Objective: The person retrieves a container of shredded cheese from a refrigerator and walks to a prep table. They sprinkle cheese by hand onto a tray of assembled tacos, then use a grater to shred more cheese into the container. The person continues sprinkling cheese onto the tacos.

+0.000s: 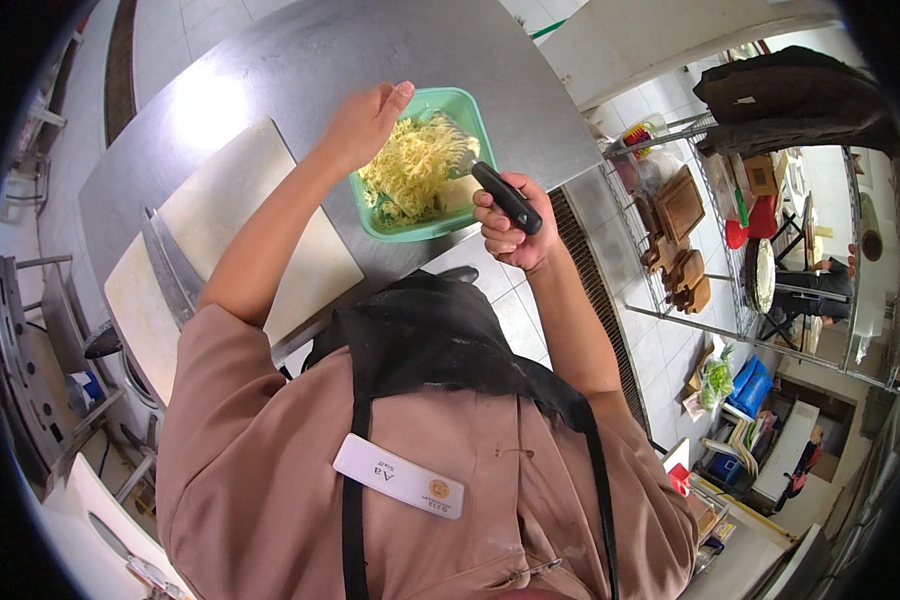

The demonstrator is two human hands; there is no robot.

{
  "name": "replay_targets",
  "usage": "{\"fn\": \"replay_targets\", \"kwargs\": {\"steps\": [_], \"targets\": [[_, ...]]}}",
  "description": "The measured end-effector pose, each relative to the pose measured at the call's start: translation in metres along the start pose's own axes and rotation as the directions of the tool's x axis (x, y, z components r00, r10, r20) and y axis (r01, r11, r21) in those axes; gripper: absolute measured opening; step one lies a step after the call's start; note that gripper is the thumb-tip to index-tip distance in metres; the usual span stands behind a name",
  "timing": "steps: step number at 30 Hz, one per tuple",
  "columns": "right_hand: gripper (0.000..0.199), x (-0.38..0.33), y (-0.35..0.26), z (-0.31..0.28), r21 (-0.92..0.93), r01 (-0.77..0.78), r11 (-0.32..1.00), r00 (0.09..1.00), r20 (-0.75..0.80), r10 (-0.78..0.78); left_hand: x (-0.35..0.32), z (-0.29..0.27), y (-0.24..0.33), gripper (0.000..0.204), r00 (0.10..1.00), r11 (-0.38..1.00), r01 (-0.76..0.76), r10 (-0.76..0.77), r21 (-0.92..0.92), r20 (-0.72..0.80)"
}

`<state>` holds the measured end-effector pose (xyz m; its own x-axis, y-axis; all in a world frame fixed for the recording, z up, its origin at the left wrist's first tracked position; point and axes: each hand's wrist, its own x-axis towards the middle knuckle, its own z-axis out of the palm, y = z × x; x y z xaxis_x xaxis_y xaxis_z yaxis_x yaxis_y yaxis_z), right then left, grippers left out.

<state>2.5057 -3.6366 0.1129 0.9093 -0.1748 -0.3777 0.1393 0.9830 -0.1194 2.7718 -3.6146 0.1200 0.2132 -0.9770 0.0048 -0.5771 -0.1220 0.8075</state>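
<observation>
A pale green plastic tub (pixel 482 130) sits on the steel table, filled with yellow, shredded-looking food (pixel 410 165). A smooth pale piece (pixel 458 194) lies in its near right corner. My right hand (pixel 515 222) is wrapped round the thick black handle of a masher-like utensil (pixel 505 197). Its thin metal head reaches into the food and is hard to make out. At the tub's upper left rim is my left hand (pixel 370 122), thumb toward the tub. Its other fingers are partly hidden and blurred, so their grip on the rim is unclear.
Left of the tub lies a white cutting board (pixel 260 200) with a long knife (pixel 170 262) on it. The steel table (pixel 300 60) extends behind. At right, a wire rack (pixel 660 300) holds wooden boards (pixel 678 205). A stove (pixel 20 350) stands far left.
</observation>
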Motion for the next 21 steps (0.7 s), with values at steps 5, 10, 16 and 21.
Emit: {"fn": "replay_targets", "kwargs": {"steps": [5,10,16,21], "targets": [[0.051,-0.012,-0.005,0.004,-0.198,0.11,0.974,0.95,-0.269,-0.162,-0.008,-0.006,0.006,0.048,0.993,0.988,-0.042,0.025,0.149,0.118],[0.07,-0.043,0.01,0.001,-0.631,0.189,0.752,0.73,-0.422,-0.538,-0.012,-0.011,0.007,0.049,0.987,0.962,-0.086,0.047,0.258,0.153],[0.05,-0.052,0.066,-0.04,-0.423,0.418,0.804,0.425,-0.691,-0.585,-0.011,-0.008,-0.002,0.061,0.982,0.922,-0.118,0.054,0.368,0.179],[0.05,-0.012,0.086,-0.026,-0.54,0.226,0.811,0.685,-0.504,-0.526,-0.003,-0.004,-0.004,0.063,0.976,0.837,-0.147,0.036,0.527,0.215]]}}
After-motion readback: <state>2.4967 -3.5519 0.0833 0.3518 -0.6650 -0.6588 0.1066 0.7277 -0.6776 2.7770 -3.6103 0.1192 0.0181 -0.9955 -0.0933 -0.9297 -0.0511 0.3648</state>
